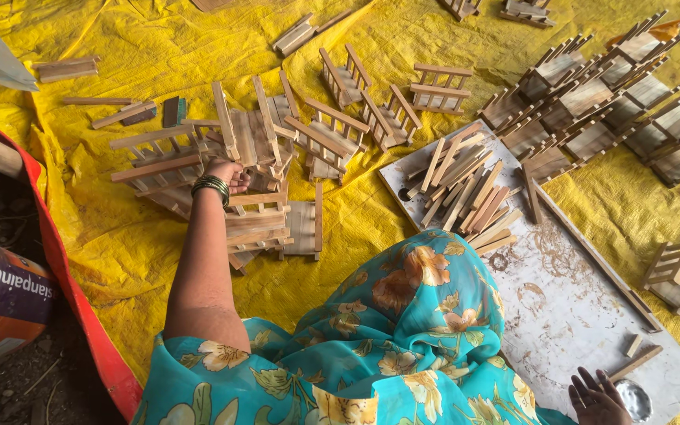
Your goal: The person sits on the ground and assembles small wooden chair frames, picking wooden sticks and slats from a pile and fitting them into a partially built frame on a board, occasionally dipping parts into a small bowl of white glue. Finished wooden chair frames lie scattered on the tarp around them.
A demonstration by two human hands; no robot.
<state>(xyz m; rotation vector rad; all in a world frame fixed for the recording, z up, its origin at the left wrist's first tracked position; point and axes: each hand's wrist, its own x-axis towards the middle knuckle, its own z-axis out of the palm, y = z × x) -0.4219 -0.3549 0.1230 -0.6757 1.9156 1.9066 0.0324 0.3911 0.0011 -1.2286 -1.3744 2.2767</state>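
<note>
My teal flowered sleeve (403,330) fills the view closest to me. Past it, my left hand (230,175) reaches out to the pile of small wooden frames (253,212) and curls its fingers over the top frame; how firmly it grips I cannot tell. My right hand (596,397) rests open, fingers spread, at the near corner of the white board (576,307), just beside a small metal dish (635,397). On the far end of that board lies a heap of loose wooden slats (462,185), still unassembled. Beyond the board, many finished frames (600,102) stand in rows on the yellow tarp (340,236), so I judge a good share is built, with the slats left to go.
</note>
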